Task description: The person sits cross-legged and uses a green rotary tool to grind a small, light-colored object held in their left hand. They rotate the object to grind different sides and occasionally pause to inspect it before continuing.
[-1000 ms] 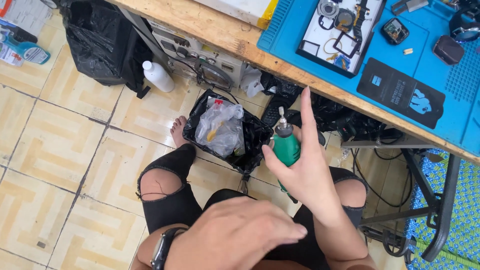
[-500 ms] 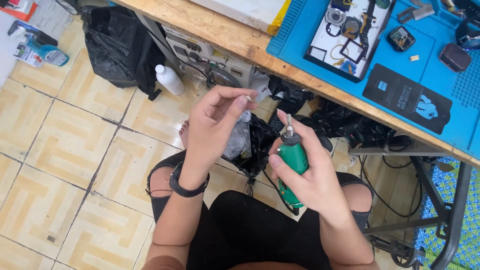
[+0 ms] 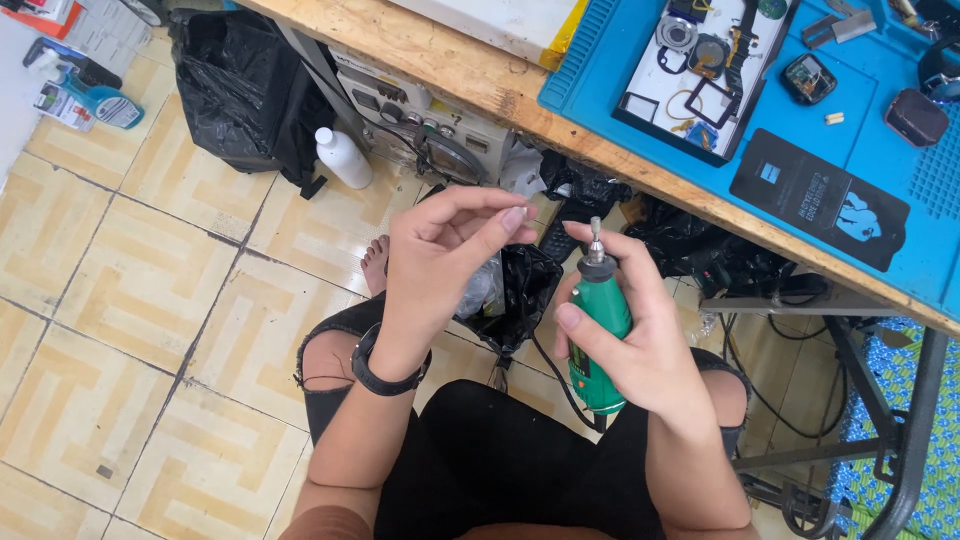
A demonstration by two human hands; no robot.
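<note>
My right hand [image 3: 640, 330] grips a green handheld rotary tool [image 3: 600, 320] upright over my lap, its metal chuck tip [image 3: 595, 240] pointing up. My left hand [image 3: 440, 260], with a black watch at the wrist, is raised just left of the tip. Its thumb and fingertips are pinched together, perhaps on something too small to make out. A black cord runs down from the tool's base.
A wooden workbench edge [image 3: 500, 80] carries a blue mat [image 3: 890, 150] with a white tray of small parts [image 3: 690, 70]. Below lie black plastic bags [image 3: 230, 90], a white bottle [image 3: 343, 158], an electronic box and cables. A metal table leg [image 3: 900, 430] stands at right on the tiled floor.
My left hand rose from my lap to beside the tool's tip, fingers pinched. My right hand kept the tool upright, shifting slightly.
</note>
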